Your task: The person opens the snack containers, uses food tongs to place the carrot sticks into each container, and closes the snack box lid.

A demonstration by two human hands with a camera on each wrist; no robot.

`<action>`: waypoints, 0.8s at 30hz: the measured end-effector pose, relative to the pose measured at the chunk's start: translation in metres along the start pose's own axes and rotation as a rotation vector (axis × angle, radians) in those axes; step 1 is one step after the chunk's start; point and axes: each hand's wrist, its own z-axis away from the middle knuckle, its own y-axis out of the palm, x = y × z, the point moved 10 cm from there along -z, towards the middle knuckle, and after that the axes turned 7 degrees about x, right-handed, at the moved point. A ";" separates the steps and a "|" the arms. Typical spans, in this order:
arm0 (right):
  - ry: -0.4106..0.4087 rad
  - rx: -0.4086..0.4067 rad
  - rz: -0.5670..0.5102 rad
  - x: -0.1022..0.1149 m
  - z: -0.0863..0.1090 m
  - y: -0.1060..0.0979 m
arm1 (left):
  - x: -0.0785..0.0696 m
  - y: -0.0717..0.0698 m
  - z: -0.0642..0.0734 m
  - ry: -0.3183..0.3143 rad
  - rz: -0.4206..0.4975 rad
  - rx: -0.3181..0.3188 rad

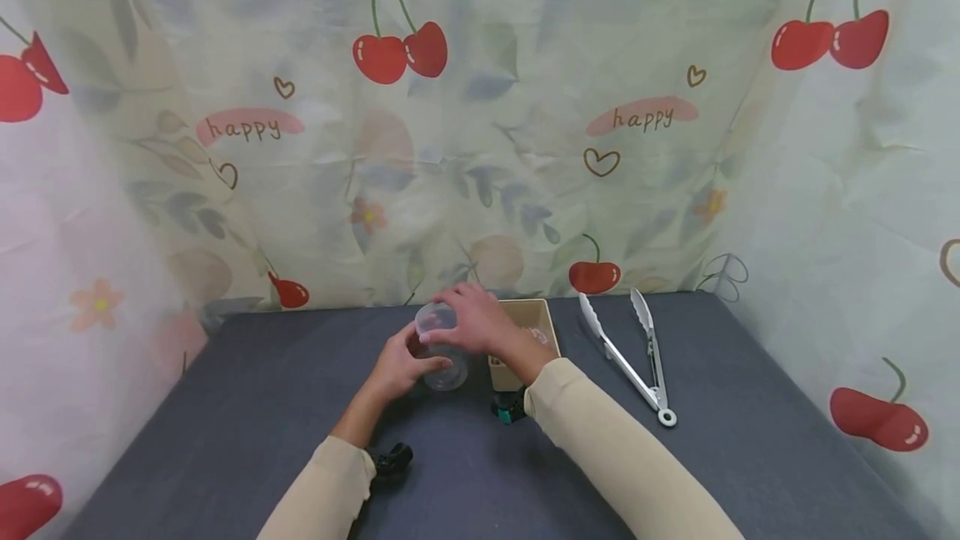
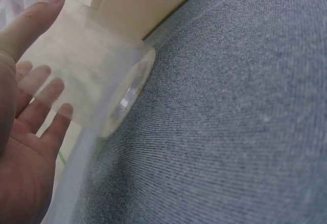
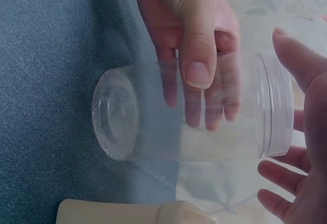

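A clear plastic jar (image 1: 447,377) with a screw-type lid (image 3: 278,111) stands upright on the dark cloth. My left hand (image 1: 397,367) grips the jar's body, with the thumb on one side and the fingers behind the clear wall, as the right wrist view shows. From above, my right hand (image 1: 476,319) curls round the lid, the thumb on one side and the fingers on the other. No contents show through the jar's wall. Just right of the jar is a beige box (image 1: 510,377), partly covered by the right hand and wrist; small pale items inside are hard to make out.
Metal tongs (image 1: 618,357) lie spread on the right part of the dark table cloth (image 1: 187,415). A printed curtain (image 1: 480,148) with cherries surrounds the table at the back and sides. A thin cable (image 1: 723,277) hangs at the back right corner.
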 end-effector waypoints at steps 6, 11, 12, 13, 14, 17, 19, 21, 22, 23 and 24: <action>-0.019 -0.021 -0.047 0.001 -0.001 -0.003 | 0.002 -0.003 0.001 -0.027 -0.020 -0.024; -0.057 -0.016 -0.132 0.001 0.000 -0.002 | 0.004 -0.004 0.003 -0.051 -0.057 -0.037; -0.065 -0.018 -0.143 0.000 0.001 -0.003 | 0.003 -0.004 0.003 -0.050 -0.059 -0.041; -0.071 -0.024 -0.147 0.000 0.001 -0.003 | 0.003 -0.004 0.003 -0.048 -0.059 -0.045; -0.075 -0.031 -0.147 0.000 0.002 -0.004 | 0.003 -0.004 0.002 -0.048 -0.059 -0.049; -0.086 -0.047 -0.144 -0.001 0.003 -0.006 | 0.002 -0.004 0.002 -0.044 -0.055 -0.051; -0.086 -0.051 -0.154 -0.002 0.003 -0.007 | 0.002 -0.004 0.002 -0.041 -0.049 -0.046; -0.091 -0.047 -0.167 -0.003 0.004 -0.008 | 0.001 -0.004 0.002 -0.041 -0.046 -0.045; -0.096 -0.042 -0.178 -0.003 0.004 -0.008 | 0.002 -0.004 0.002 -0.045 -0.041 -0.046; -0.104 -0.039 -0.181 -0.003 0.004 -0.008 | 0.002 -0.004 0.002 -0.045 -0.039 -0.047; -0.115 -0.034 -0.185 -0.003 0.004 -0.008 | 0.001 -0.004 0.002 -0.039 -0.043 -0.047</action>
